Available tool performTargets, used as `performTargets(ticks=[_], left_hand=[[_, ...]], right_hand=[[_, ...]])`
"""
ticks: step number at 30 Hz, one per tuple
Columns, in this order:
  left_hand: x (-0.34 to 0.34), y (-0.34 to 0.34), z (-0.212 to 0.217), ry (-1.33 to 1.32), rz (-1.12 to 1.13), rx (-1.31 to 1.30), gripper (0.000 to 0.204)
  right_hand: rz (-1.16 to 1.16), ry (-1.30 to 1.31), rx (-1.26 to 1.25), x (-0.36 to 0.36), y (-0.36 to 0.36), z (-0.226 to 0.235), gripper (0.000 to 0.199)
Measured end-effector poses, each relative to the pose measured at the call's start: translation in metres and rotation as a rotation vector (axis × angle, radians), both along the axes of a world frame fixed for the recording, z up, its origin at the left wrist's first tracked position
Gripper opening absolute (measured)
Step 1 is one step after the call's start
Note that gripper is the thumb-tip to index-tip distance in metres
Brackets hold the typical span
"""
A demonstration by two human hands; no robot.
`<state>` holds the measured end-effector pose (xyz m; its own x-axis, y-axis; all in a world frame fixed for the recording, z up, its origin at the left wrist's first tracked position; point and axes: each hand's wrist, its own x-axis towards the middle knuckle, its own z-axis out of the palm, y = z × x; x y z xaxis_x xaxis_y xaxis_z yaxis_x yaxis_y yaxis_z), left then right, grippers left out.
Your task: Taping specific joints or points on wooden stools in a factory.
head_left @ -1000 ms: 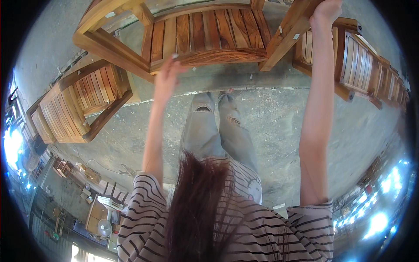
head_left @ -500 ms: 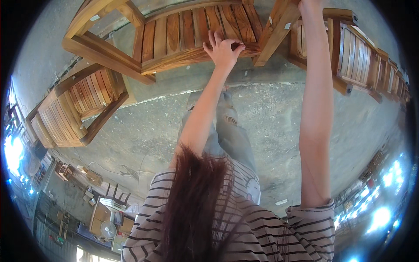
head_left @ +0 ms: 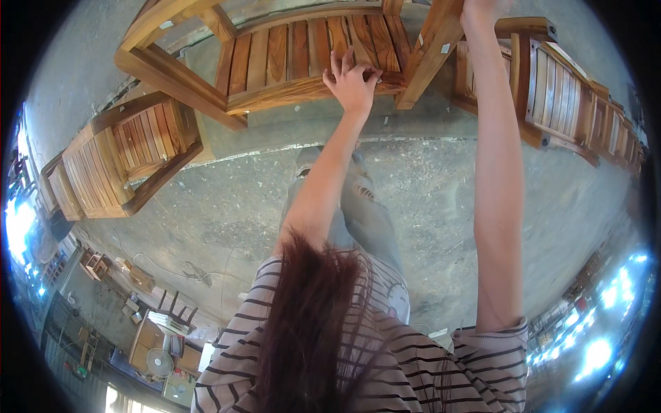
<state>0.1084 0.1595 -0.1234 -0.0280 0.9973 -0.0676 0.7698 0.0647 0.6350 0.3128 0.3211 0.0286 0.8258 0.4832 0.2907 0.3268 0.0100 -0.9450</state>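
Note:
A brown wooden chair (head_left: 272, 62) with a slatted seat stands in front of me at the top of the view. Over the front edge of its seat is my left hand (head_left: 351, 86), thumb and forefinger pinched together and the other fingers stretched out. Whether anything tiny sits in that pinch is too small to make out. My right hand (head_left: 482, 10) reaches to the top of the chair's right-hand post (head_left: 435, 51), on which a small white tag sticks. Its fingers are blurred and partly cut off by the picture's edge, so its hold is hidden.
Another slatted wooden chair (head_left: 103, 162) stands at the left. To the right a row of similar chairs (head_left: 558, 86) runs back. The grey concrete floor (head_left: 441, 199) carries small scraps. A fan (head_left: 160, 361) and boxes are at the lower left.
The view has shifted slightly, so the chair at the left sits a little higher in the picture. My right hand has moved slightly left along the post's top; the left hand keeps its pinch.

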Motion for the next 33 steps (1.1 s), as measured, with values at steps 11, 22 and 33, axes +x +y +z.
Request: performTargets(ticks=[11,22,33], left_hand=[[-0.003,-0.018,0.011,0.423,-0.467,0.294,0.038],[-0.014,-0.058,0.024,0.074,-0.409,-0.095,0.053],[-0.049,-0.046,0.238,0.095,-0.193,0.445,0.078]], right_hand=[[0.052,-0.035,0.002,0.008,0.008,-0.008,0.041],[0.082,0.116,-0.033,-0.041,-0.027,0.011,0.044],[0.034,-0.094,0.155,-0.028,-0.14,-0.003,0.041]])
